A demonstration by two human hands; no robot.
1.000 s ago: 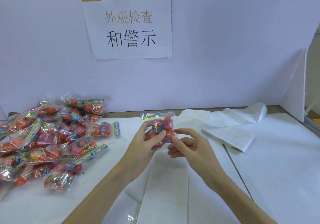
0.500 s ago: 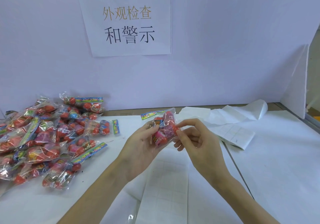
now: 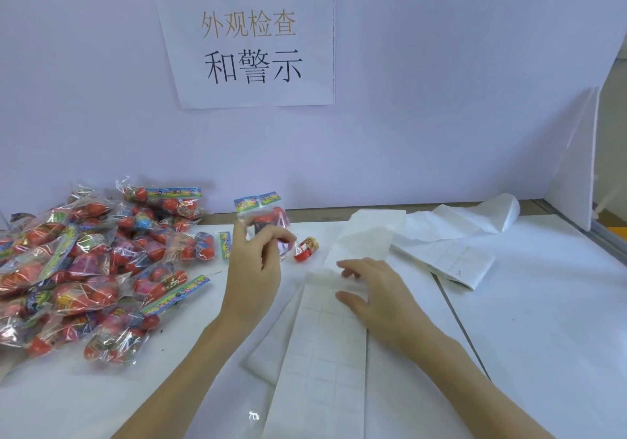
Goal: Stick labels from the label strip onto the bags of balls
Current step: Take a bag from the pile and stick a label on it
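My left hand (image 3: 252, 265) holds a clear bag of red balls (image 3: 268, 216) upright above the table, fingers curled round it. One red ball end (image 3: 305, 250) pokes out at the bag's lower right. My right hand (image 3: 369, 289) lies flat on the white label strip (image 3: 325, 343), fingers spread over its upper part. The strip, a grid of white labels, runs from the table's front edge to the middle. A heap of several bags of balls (image 3: 88, 269) covers the table's left side.
Used strips of backing paper (image 3: 451, 252) lie crumpled at the back right. A white partition (image 3: 573, 167) stands at the right edge. A paper sign (image 3: 251, 38) hangs on the lilac wall behind the table.
My right hand let go of the bag and dropped down onto the label strip. My left hand moved the bag left and back, now holding it alone.
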